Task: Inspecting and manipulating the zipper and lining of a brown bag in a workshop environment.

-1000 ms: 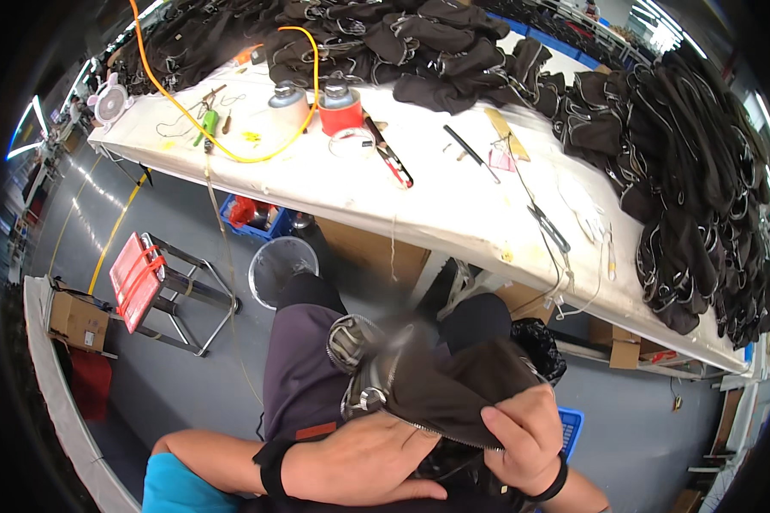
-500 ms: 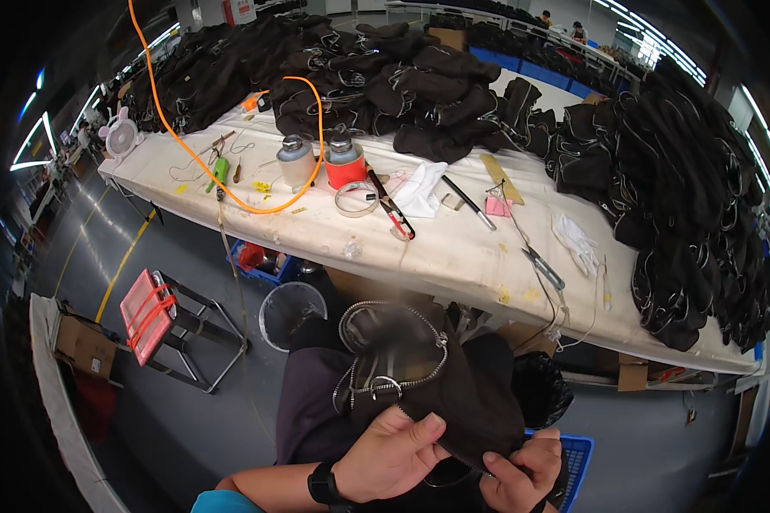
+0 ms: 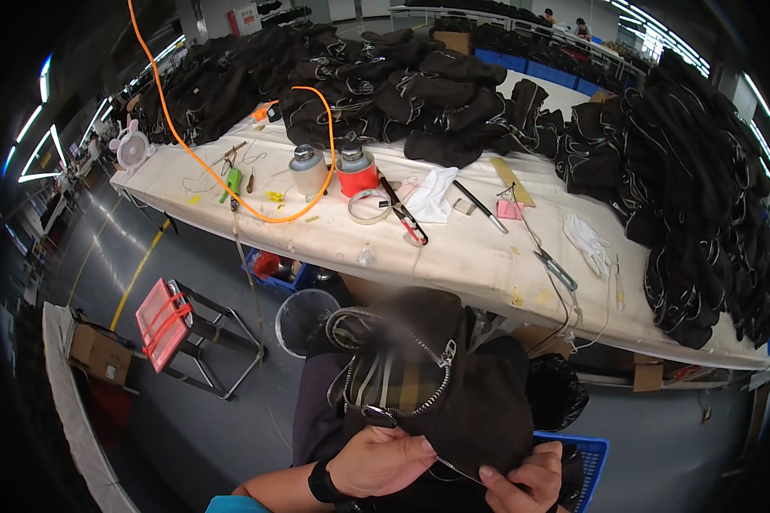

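A black fabric piece (image 3: pixel 489 409) with metal zippers lies over my lap. Its opened zipper (image 3: pixel 447 376) curves around a striped lining (image 3: pixel 406 380); a blurred patch hides part of the top. My left hand (image 3: pixel 378 462) pinches the near edge with thumb and fingers, just below the lining. To its right, my right hand (image 3: pixel 526 480) is closed on the same edge, thumb on top. A line of zipper teeth (image 3: pixel 455 468) runs between the two hands.
Ahead stands a white-covered table (image 3: pixel 453 256) with black zippered piles (image 3: pixel 385 85), two bottles (image 3: pixel 355 171), shears (image 3: pixel 556 269) and a white glove (image 3: pixel 586 244). An orange hose (image 3: pixel 169 120) hangs over it. Beside me are a stool (image 3: pixel 201 333), a clear bin (image 3: pixel 304 321) and a blue crate (image 3: pixel 597 470).
The view has shifted slightly, so the table sits further right. The fabric piece's top has risen and its lining shows more. Both hands keep hold of the edge.
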Motion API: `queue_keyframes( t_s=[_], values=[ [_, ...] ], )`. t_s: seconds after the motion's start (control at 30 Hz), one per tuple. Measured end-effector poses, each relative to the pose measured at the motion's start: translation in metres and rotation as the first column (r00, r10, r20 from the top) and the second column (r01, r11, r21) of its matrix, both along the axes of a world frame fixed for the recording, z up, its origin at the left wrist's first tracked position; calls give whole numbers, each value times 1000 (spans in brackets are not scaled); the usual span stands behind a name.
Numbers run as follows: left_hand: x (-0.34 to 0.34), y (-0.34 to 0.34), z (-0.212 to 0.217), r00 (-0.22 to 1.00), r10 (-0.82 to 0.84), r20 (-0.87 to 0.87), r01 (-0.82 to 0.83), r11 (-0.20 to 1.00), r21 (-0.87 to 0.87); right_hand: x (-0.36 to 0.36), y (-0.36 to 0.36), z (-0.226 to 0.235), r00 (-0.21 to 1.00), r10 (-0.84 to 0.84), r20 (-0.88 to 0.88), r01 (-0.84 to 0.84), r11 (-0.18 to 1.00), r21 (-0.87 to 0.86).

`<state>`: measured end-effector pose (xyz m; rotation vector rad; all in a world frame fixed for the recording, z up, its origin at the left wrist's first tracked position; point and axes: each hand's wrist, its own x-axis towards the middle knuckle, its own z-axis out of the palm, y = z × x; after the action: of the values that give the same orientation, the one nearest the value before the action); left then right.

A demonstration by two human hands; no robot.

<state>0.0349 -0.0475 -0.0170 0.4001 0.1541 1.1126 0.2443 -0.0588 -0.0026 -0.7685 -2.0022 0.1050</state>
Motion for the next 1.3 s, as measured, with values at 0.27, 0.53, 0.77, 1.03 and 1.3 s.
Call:
queue_keyframes(
  t_s=[0.27,0.53,0.77,1.03,1.3],
  values=[
    [11,3,10,810,180,-558,-37,965,258,-16,23,27,994,106,34,-110,983,149],
    [2,-2,-7,991,124,-43,-111,967,230,30,7,7,971,-209,114,176,953,248],
    [12,-9,-9,799,198,-568,28,931,364,2,15,28,1000,16,19,-21,949,316],
    [23,0,6,981,-74,-177,75,997,0,-1,18,15,998,38,55,-54,940,336],
    [22,0,-1,979,-178,101,189,975,-115,0,15,26,992,94,81,-111,963,244]
  ],
)
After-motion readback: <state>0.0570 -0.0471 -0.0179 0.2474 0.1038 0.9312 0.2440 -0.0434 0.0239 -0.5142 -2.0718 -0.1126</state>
